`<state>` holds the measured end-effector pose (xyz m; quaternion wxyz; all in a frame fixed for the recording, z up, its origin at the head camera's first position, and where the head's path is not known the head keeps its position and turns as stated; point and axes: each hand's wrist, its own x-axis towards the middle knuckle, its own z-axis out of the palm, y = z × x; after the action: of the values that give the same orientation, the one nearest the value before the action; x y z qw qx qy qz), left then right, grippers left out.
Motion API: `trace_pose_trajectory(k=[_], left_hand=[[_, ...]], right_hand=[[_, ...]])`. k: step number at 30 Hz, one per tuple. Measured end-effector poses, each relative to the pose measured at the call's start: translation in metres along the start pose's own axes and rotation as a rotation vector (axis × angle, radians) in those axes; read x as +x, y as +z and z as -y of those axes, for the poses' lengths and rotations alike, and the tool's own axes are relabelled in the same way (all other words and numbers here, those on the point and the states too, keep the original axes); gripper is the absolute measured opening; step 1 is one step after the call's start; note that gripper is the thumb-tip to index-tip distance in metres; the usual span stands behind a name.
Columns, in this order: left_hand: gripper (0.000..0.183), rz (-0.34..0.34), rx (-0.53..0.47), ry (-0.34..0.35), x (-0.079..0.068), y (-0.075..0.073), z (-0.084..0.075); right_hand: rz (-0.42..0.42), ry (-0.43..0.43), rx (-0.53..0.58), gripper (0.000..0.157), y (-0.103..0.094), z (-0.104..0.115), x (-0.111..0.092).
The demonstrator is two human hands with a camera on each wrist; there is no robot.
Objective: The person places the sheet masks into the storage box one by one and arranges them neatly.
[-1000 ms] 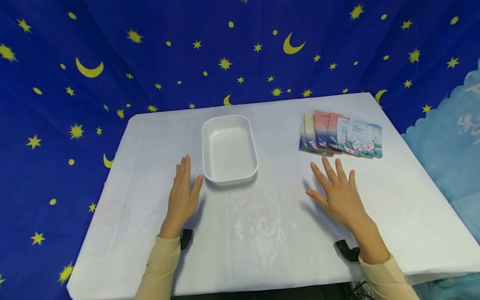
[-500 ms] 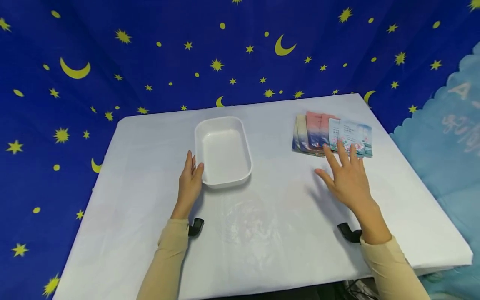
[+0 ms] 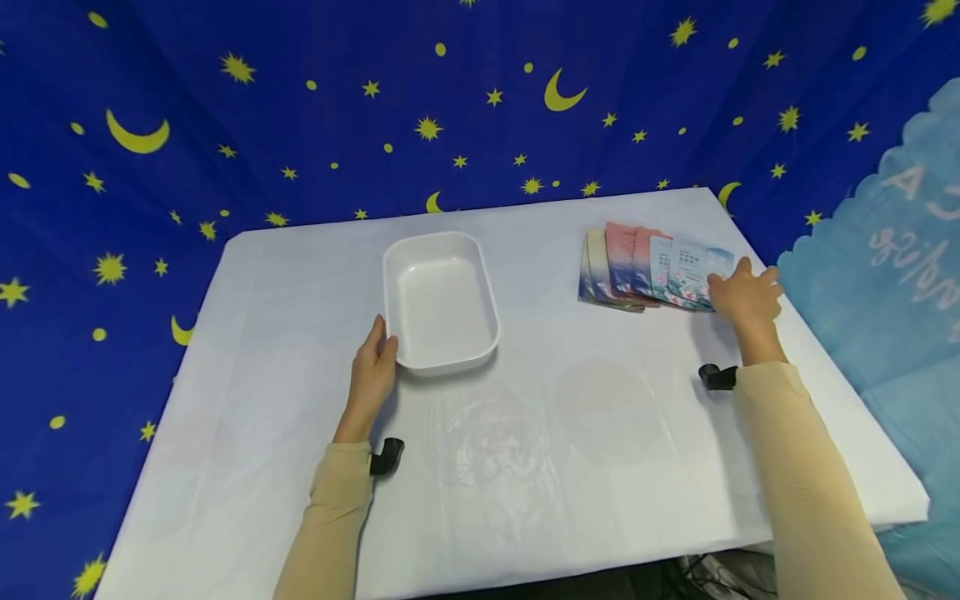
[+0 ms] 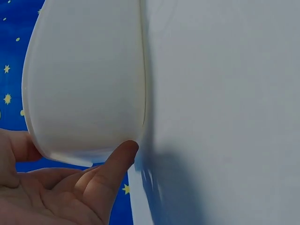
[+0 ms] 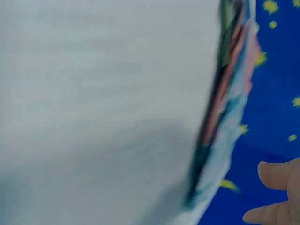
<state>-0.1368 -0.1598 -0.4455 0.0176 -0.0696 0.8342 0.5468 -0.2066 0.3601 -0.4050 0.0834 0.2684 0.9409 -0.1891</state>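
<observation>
A white rectangular tray stands on the table left of centre. My left hand holds its near left corner, with the thumb at the rim and the fingers against the outer wall. In the left wrist view a fingertip meets the tray's side low down. Several flat sachets, like face mask packets, lie fanned out at the far right. The rightmost blue flowered sachet is on top. My right hand reaches to its right edge. In the right wrist view, thumb and finger stand apart, with nothing between them.
A white cloth covers the table. A blue curtain with stars and moons hangs behind and at the left. Pale blue cloth hangs at the right. Cables show below the front edge.
My left hand has moved to the tray and taken its corner. The right hand has moved forward and right to the sachets' right edge. The head view has shifted slightly.
</observation>
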Motion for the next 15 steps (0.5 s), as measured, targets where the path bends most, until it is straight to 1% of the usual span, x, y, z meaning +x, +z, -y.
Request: trace_pose_trajectory(k=[3,7,10,15], left_hand=[[0.056,0.011,-0.01,-0.012,0.0,-0.001,0.001],[0.054,0.018,-0.022,-0.01,0.0,-0.001,0.001],[0.054,0.013,-0.02,-0.003,-0.001,-0.001,0.0],[0.053,0.008,-0.003,-0.006,-0.001,-0.001,0.0]], right_hand=[[0.074,0.084,0.021,0.08,0.006,-0.005,0.012],[0.114,0.151,0.048,0.079,0.014,-0.013,0.017],[0.083,0.153,0.082,0.072,0.017,-0.017,0.018],[-0.026,0.113,0.13,0.061,0.018,-0.027,0.024]])
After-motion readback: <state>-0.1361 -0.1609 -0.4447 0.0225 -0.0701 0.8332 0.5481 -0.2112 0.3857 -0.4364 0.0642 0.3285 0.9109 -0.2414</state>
